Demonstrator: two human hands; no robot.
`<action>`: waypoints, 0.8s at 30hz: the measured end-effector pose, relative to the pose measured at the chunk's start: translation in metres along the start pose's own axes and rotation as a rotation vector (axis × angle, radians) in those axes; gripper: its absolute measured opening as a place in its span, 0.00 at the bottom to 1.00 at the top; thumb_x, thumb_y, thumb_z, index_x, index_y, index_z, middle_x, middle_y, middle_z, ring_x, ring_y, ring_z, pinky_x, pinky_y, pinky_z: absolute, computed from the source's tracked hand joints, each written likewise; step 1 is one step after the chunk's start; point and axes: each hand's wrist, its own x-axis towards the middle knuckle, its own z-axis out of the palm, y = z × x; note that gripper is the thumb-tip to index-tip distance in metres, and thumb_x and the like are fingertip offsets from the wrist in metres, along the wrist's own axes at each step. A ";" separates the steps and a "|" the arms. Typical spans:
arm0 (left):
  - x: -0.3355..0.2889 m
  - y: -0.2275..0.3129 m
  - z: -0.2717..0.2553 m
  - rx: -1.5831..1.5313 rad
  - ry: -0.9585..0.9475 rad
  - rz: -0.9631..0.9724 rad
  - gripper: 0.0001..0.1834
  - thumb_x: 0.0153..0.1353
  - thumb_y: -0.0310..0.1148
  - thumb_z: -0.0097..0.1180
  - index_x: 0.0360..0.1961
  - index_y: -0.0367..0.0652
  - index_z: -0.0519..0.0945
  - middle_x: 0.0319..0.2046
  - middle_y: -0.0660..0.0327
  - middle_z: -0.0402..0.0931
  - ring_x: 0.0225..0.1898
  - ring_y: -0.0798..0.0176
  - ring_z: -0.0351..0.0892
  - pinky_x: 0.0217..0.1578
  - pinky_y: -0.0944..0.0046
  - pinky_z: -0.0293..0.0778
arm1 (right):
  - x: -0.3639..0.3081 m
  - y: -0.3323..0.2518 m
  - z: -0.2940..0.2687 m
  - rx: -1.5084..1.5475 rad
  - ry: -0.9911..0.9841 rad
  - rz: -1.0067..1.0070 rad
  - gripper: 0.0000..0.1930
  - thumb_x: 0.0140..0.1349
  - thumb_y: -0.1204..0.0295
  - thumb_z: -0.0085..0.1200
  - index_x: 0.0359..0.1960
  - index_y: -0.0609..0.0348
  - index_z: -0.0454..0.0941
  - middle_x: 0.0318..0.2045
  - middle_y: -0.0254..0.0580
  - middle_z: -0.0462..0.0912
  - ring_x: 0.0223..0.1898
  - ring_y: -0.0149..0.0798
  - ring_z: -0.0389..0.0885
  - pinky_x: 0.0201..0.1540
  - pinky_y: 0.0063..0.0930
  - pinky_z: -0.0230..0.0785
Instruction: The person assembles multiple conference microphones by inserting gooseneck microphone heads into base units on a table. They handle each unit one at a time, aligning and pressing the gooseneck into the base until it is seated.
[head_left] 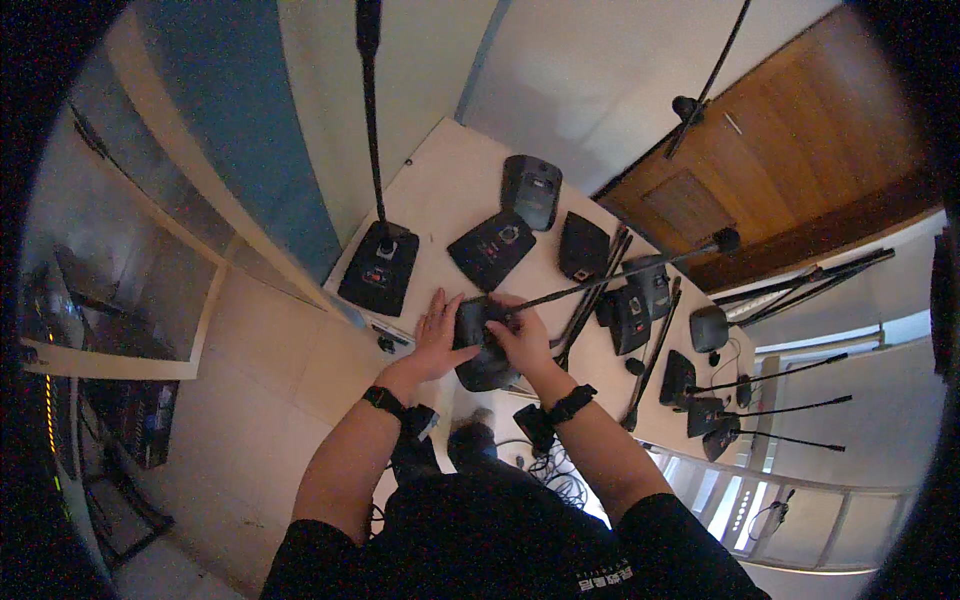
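Observation:
A black desk microphone base (478, 322) is between my two hands at the near edge of the table. My left hand (436, 338) steadies its left side, thumb across the near part and fingers along the edge. From the other side, my right hand (524, 346) grips the base close to where a thin gooseneck (610, 275) meets it. That gooseneck slants up to the right and ends in a dark tip. Part of the base is hidden beneath my fingers. Just beyond lies another black base (492, 249) without a gooseneck.
An upright gooseneck microphone (378, 272) stands at the table's left corner. More bases (582, 246) and loose goosenecks (655, 350) lie to the right, with several assembled microphones (705, 415) farther along. Cables (558, 478) hang below the table. A wooden door (790, 140) is behind.

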 end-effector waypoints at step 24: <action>0.000 -0.007 -0.003 0.023 -0.030 -0.012 0.56 0.46 0.50 0.64 0.68 0.54 0.39 0.67 0.42 0.30 0.69 0.44 0.33 0.63 0.40 0.36 | 0.008 -0.038 -0.069 0.152 0.308 -0.084 0.13 0.57 0.79 0.55 0.44 0.63 0.71 0.39 0.41 0.78 0.39 0.30 0.76 0.43 0.22 0.69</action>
